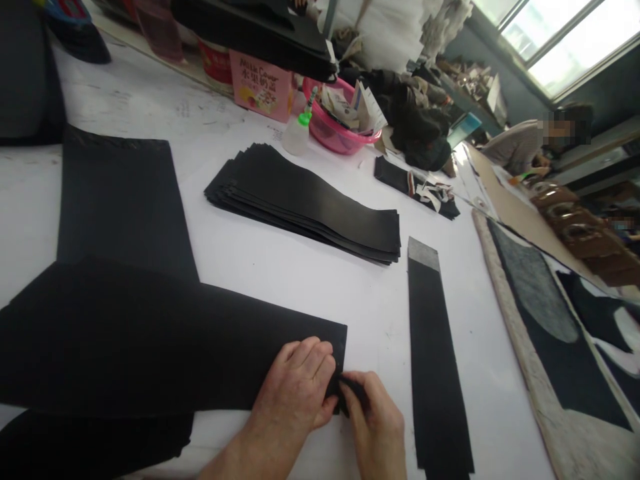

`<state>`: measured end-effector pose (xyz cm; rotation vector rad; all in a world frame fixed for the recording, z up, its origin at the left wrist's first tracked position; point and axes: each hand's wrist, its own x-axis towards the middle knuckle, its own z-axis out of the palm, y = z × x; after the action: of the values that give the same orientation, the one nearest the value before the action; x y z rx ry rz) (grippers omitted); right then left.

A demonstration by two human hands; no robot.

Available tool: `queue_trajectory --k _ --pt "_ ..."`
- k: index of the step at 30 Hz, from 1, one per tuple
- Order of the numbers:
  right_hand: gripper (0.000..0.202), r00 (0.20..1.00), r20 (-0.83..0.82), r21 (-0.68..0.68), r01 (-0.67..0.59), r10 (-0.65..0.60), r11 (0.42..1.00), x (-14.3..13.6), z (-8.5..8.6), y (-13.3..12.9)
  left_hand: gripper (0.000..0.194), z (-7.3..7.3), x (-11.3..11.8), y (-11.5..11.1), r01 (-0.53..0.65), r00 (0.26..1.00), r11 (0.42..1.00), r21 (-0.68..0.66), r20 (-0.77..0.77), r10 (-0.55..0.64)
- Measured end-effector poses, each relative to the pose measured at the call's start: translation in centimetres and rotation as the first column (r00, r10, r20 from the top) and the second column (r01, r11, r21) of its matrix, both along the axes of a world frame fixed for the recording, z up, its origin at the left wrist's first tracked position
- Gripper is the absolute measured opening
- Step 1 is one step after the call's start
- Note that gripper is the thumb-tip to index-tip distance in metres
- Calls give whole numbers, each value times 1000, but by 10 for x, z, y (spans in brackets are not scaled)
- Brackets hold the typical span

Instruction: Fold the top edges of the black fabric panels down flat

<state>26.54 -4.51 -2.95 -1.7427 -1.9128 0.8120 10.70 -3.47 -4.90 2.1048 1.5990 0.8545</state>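
Note:
A large black sheet (225,340), leather-like with a smooth face, lies across the table towards the left. My left hand (297,380) is closed over its right end, fingers curled together and thumb at the lower corner. Just right of that end, my right hand (377,420) pinches a small dark fold of material, thumb against fingers. Whether this fold belongs to the sheet or is a separate piece I cannot tell. A long black strip (435,360) with a grey top end lies to the right of my hands, apart from them.
A stack of black pieces (305,200) lies beyond my hands. Further back stand a small bottle with a green cap (297,133), a pink basket (340,140) and a pink box (263,87). More black pieces (555,353) lie right. A person (515,147) sits at far right.

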Motion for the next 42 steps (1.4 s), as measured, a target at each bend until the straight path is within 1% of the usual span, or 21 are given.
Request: queue_trajectory --k 2,5,7,9,11,13,16,18,22,25,27,28,30,31,33,35,36,39,42 --pt "14 999 48 51 -6 3 999 -6 1 11 38 -1 0 0 6 1000 1000 1 -9 -6" --pt "13 996 83 100 24 -33 995 -13 3 35 39 -3 0 0 10 1000 1000 -16 -7 -10" --pt "10 997 60 98 50 -56 994 -14 6 47 38 -1 -2 0 28 1000 999 -36 1 -28" --pt "9 997 10 83 78 -80 993 -12 10 51 38 3 -5 0 57 998 997 -58 14 -57" --pt "9 995 -27 65 100 -99 993 -8 15 46 36 7 -9 1 81 997 994 -79 26 -79" --pt "9 996 -21 45 90 -89 995 -5 18 33 33 12 -13 1 100 995 989 -105 39 -96" --pt "9 999 53 43 -6 4 999 -2 17 11 30 15 -17 2 115 993 983 -140 57 -108" --pt "12 991 108 73 -81 73 994 -2 14 0 28 15 -18 3 116 993 982 -152 54 -109" --pt "19 966 200 129 -189 161 974 -3 8 -12 27 13 -16 5 111 994 981 -162 34 -107" --pt "23 946 254 131 -242 203 961 -1 8 -20 27 12 -16 5 107 994 981 -160 25 -104" --pt "25 939 260 113 -263 227 958 2 11 -24 27 12 -16 4 105 994 982 -159 23 -103" --pt "25 938 241 77 -273 248 959 4 14 -25 27 13 -16 4 103 995 982 -159 25 -101" --pt "21 946 147 -32 -286 287 958 9 21 -25 27 14 -16 4 101 995 982 -160 28 -98" --pt "18 955 92 -77 -274 280 959 11 24 -22 27 14 -17 5 102 995 982 -158 30 -98" --pt "11 981 21 -106 -187 190 977 13 29 -15 27 15 -17 5 106 994 982 -158 28 -103" --pt "9 996 16 -61 -89 90 994 10 28 -7 27 15 -17 5 109 994 981 -158 22 -106" --pt "9 997 29 -38 -69 70 997 8 26 -4 28 15 -17 5 107 994 981 -160 20 -105" --pt "13 989 84 23 -121 119 992 0 15 0 28 14 -17 4 105 994 983 -154 23 -103" --pt "18 972 162 82 -187 172 979 -3 9 -6 28 13 -17 4 112 994 983 -148 23 -110"
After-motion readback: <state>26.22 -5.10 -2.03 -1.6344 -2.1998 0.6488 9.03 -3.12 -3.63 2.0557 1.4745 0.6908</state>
